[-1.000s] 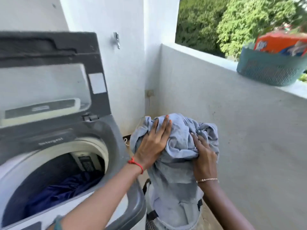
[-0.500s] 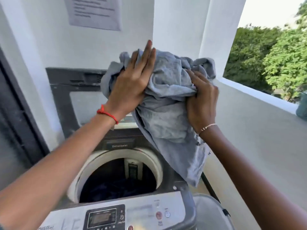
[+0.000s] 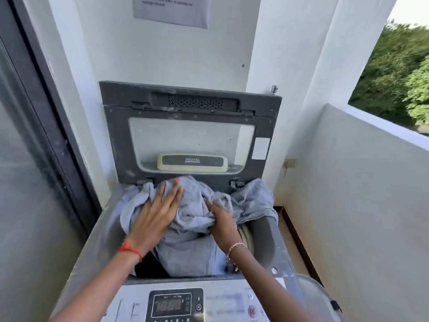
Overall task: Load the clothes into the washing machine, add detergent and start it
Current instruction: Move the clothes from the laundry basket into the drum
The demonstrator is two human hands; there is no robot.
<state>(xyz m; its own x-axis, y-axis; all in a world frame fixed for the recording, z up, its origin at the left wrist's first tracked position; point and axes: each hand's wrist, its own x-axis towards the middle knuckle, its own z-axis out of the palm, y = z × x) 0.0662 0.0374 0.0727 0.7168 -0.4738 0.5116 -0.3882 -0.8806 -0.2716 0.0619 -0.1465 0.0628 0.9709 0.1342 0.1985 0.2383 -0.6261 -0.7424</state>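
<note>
- Head view: closest to us we see the control panel (image 3: 176, 304) of the washing machine (image 3: 92, 247).
- Our left hand (image 3: 157, 214) lies flat, fingers straight, on the grey cloth (image 3: 192, 252).
- Our right hand (image 3: 222, 221) grabs a fold of it.
- The cloth sits bunched in the machine's open top and spills over the right side.
- Behind it the lid (image 3: 192, 135) stands up, below a paper (image 3: 171, 10) on the wall.

Up top, a grey printed notice (image 3: 170, 10) hangs on the white wall (image 3: 139, 54), text too blurred to read. A dark door frame (image 3: 46, 94) runs down the left. On the right there's a white parapet (image 3: 371, 194), green trees (image 3: 399, 73) beyond, and a small socket (image 3: 289, 163) near the corner.
</note>
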